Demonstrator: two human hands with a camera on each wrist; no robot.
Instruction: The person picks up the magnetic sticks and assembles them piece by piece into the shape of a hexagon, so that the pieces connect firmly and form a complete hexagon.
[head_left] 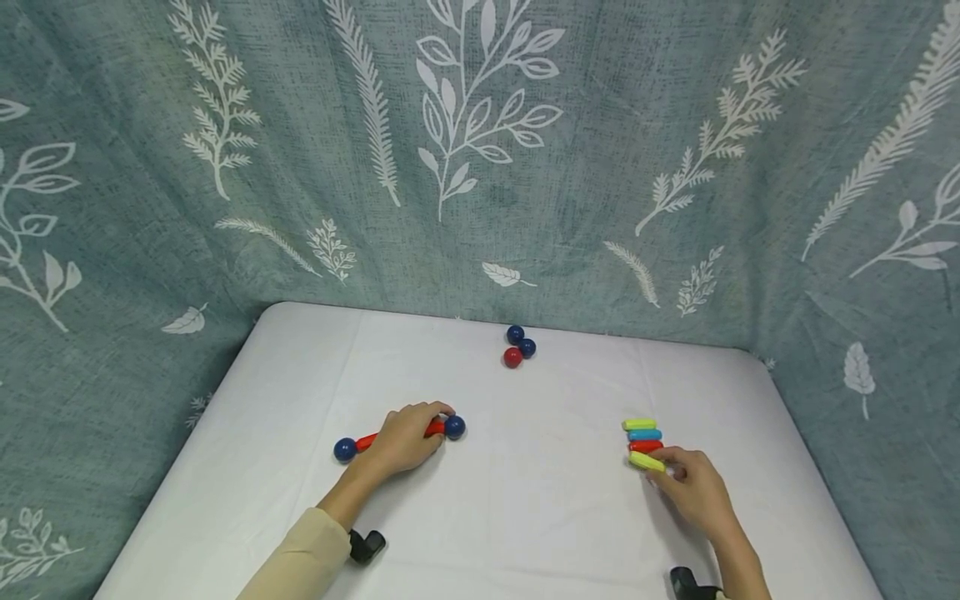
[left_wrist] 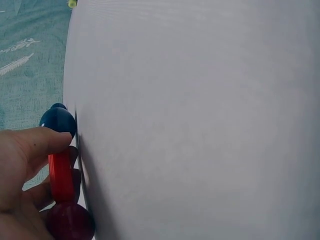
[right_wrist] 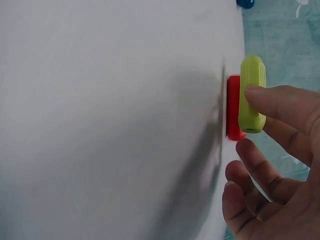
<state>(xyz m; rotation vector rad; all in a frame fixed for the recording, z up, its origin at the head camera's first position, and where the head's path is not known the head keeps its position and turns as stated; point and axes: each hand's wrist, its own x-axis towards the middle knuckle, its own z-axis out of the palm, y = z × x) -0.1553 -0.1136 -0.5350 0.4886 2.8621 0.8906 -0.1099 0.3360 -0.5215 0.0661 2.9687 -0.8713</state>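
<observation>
My left hand (head_left: 407,437) grips a chain of rods and balls on the left of the table. A blue ball (head_left: 454,427) caps its right end, another blue ball (head_left: 345,450) its left end, with red rods between. In the left wrist view, thumb and fingers are around the red rod (left_wrist: 61,177) by the blue ball, and a dark red ball (left_wrist: 71,222) joins its other end. Between thumb and index finger, my right hand (head_left: 696,492) pinches a yellow-green rod (right_wrist: 252,95), its other fingers loosely bent. Right beside it lies a red rod (head_left: 645,446).
Beyond that red rod lie a blue rod (head_left: 645,434) and a second yellow-green rod (head_left: 640,424), side by side. At the far edge of the white table (head_left: 555,500), two dark blue balls (head_left: 515,334) and a red ball (head_left: 512,357) sit clustered. A leaf-patterned curtain (head_left: 300,150) hangs behind.
</observation>
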